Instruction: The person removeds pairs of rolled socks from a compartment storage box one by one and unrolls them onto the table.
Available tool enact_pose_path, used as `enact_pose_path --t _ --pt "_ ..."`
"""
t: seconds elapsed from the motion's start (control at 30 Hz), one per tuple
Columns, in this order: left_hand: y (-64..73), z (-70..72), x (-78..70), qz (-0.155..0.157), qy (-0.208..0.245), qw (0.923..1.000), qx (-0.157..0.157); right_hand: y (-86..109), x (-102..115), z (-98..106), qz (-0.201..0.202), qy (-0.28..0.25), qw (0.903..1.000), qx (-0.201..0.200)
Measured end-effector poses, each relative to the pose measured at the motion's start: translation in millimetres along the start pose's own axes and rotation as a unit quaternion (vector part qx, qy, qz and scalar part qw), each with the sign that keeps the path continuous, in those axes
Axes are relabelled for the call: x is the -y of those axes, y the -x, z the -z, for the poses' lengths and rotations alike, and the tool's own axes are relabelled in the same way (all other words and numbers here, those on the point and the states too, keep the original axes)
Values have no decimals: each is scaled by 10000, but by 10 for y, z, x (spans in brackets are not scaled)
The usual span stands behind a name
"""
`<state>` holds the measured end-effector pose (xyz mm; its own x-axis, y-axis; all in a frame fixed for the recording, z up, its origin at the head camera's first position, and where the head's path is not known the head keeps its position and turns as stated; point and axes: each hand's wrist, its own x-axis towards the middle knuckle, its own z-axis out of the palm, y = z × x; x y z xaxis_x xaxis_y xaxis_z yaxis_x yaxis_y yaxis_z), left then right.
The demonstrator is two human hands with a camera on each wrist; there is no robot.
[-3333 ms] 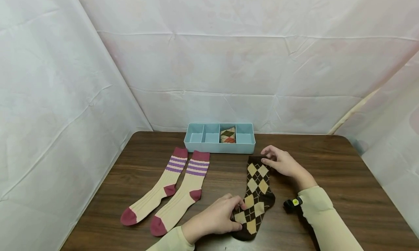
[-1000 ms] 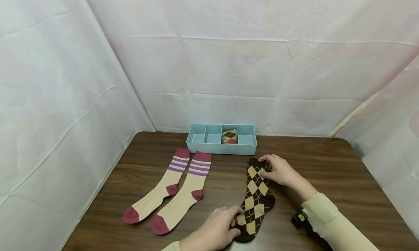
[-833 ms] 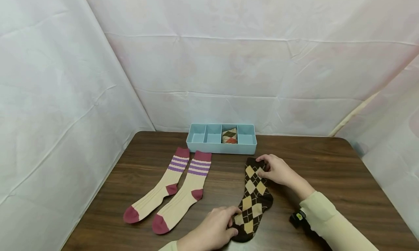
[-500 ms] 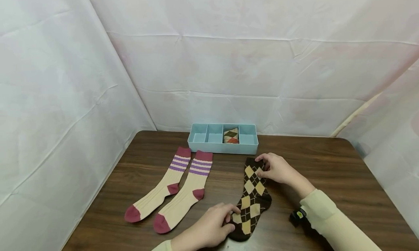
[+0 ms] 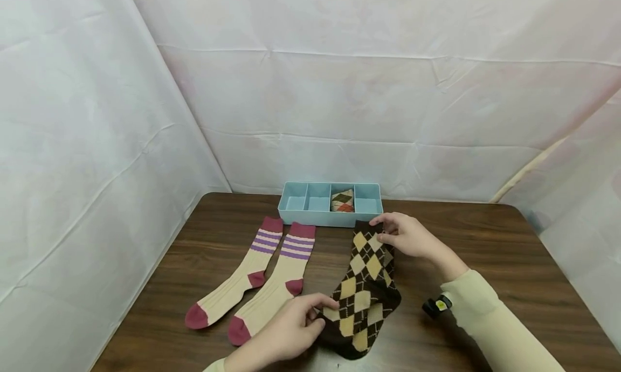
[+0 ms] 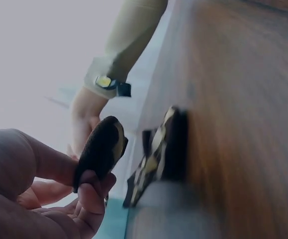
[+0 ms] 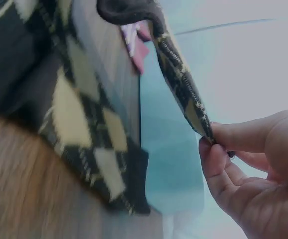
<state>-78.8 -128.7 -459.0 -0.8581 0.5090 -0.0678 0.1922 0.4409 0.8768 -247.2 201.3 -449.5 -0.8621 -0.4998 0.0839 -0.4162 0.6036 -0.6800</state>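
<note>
Two brown argyle socks with yellow and cream diamonds are coming apart in the head view. My left hand pinches the upper argyle sock by its toe, and my right hand pinches its cuff. In both wrist views that sock is raised off the table between thumb and fingers. The lower argyle sock lies flat on the table beneath it, partly covered in the head view.
Left of the hands lie two cream socks with maroon toes and purple stripes. Behind them stands a light blue tray with several compartments; one holds a folded argyle sock. White cloth hangs around the wooden table.
Both hands have lifted the upper argyle sock off the lower one and moved it left and slightly away. Earlier the two lay stacked as one outline. The striped socks and tray stay put.
</note>
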Motion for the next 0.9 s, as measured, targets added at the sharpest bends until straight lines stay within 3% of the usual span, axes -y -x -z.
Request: enact_pose_path --t 0.1,0.23,0.43,0.63,0.9 --pt "58 139 59 31 9 9999 -146 -112 79 -55 -81 -143 9999 -30" --pt "117 270 171 89 -327 9988 -366 -265 132 -183 -146 -195 9997 -12" --pt "156 339 333 158 -685 9961 -528 -454 90 -389 -191 -193 9995 131" --pt "140 297 468 210 -793 9959 -375 -568 -36 -560 -99 24 9994 330" --pt "120 274 550 332 -754 9966 66 -584 -159 -665 13 336 9971 685"
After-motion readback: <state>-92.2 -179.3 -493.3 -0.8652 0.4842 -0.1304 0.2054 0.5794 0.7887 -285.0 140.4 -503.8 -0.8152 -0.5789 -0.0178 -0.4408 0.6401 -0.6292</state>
